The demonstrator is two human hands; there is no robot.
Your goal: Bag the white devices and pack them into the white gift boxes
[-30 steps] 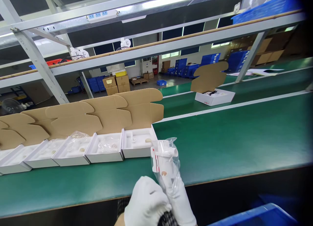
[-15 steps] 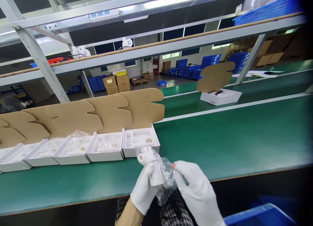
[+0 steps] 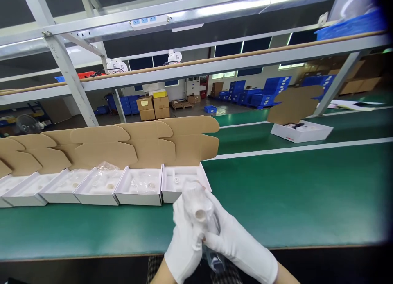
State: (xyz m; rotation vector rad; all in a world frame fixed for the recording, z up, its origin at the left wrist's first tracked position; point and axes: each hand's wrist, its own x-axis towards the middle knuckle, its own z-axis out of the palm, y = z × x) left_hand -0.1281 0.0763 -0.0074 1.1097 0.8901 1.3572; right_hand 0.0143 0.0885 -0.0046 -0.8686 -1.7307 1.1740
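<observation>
While both gloved hands, the left hand (image 3: 184,243) and right hand (image 3: 239,247), are clasping a bagged white part (image 3: 198,204) together above the green belt (image 3: 291,194), open white boxes (image 3: 141,187) beyond are holding molded trays with small pieces.

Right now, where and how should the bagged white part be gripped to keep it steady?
Grip the bagged white part around its lower body, from both sides, as the left hand and right hand do. Its round open end faces the camera and loose plastic hangs below, so likely avoid pinching the film alone.
</observation>
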